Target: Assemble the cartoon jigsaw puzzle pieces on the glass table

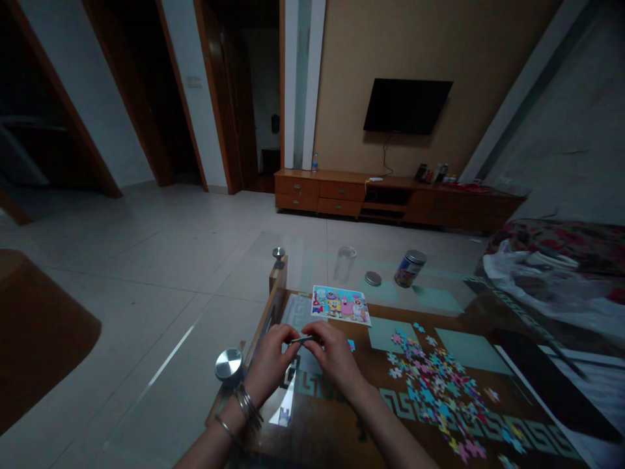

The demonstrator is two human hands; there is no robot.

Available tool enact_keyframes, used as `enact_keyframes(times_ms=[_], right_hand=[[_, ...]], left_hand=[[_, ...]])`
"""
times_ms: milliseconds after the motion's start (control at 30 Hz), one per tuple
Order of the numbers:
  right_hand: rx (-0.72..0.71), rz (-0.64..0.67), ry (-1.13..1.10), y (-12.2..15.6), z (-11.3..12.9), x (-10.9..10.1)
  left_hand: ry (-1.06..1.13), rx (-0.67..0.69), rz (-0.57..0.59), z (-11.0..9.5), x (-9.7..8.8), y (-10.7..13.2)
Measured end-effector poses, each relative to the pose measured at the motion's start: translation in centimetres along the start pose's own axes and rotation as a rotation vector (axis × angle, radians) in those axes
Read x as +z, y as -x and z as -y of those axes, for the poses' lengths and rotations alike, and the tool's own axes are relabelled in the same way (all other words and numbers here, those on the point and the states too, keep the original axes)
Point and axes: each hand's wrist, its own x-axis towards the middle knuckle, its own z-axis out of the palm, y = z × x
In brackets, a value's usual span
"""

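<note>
Seeing a black television (pixel 408 106) hanging at the upper right of the frame, above a long wooden cabinet (pixel 424 199). Spotting a water bottle (pixel 315 162) standing on the cabinet's left part, upper centre. Noticing a white plastic bag (pixel 593 291) lying against floral fabric (pixel 588 236) at the right edge.

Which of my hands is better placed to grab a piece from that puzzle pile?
Your right hand, probably: the puzzle pile lies on its side, and your left hand is farther away. Both hands pinch a small thin piece, so the right would likely have to let go first.
</note>
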Motion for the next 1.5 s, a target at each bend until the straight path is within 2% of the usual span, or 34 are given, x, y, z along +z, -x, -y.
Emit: enact_keyframes(times_ms=[233, 433, 700, 933, 1267, 1500], right_hand=[[0.071, 0.035, -0.028, -0.2, 0.0, -0.1], [0.082, 0.045, -0.072, -0.2, -0.2, -0.2], [0.065, 0.042, 0.002, 0.0, 0.4, -0.1], [0.06, 0.051, -0.013, 0.1, 0.5, 0.3], [0.109, 0.094, -0.096, 0.1, 0.5, 0.1], [0.107, 0.084, -0.02, -0.2, -0.5, 0.2]], left_hand=[[0.125, -0.121, 0.064, 0.4, -0.1, -0.2], [0.265, -0.202, 0.112, 0.7, -0.3, -0.4], [0.334, -0.259, 0.15, 1.2, -0.4, -0.5], [0.313, -0.264, 0.132, 1.1, -0.3, -0.4], [0.294, -0.249, 0.19, 1.8, -0.4, -0.6], [0.241, -0.251, 0.193, 1.8, -0.3, -0.5]])
